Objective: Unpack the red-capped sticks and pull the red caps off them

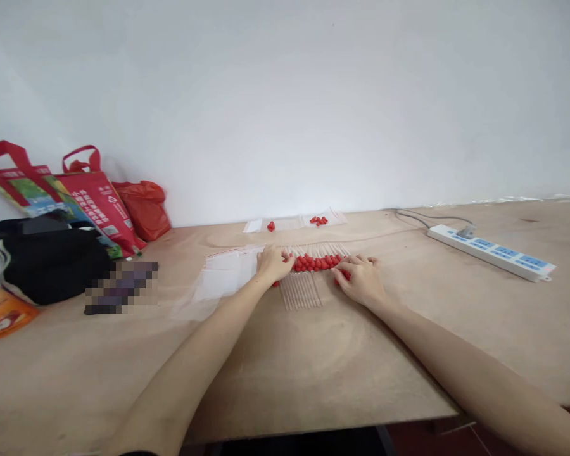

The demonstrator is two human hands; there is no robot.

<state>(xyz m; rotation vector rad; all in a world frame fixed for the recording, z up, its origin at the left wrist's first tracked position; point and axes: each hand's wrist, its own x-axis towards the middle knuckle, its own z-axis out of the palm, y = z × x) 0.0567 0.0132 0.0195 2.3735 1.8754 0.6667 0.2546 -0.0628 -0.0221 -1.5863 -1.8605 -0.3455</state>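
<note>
A packed row of small red berry-like pieces (317, 262) lies on the wooden table between my hands. Thin pale stems (301, 292) run from the row toward me, and more stems (313, 249) point toward the wall. My left hand (274, 263) is closed at the row's left end, its fingertips pinching the red pieces there. At the right end my right hand (362, 278) curls its fingers around the row, with red pieces showing beside the thumb. The fingers partly hide both ends.
Clear plastic bags (230, 269) lie left of my left hand. Nearer the wall, another clear bag (297, 222) bears a few red pieces. A white power strip (491, 252) with a plugged-in cord is at right. Red shopping bags (99, 202) and a black bag (47, 259) stand at left.
</note>
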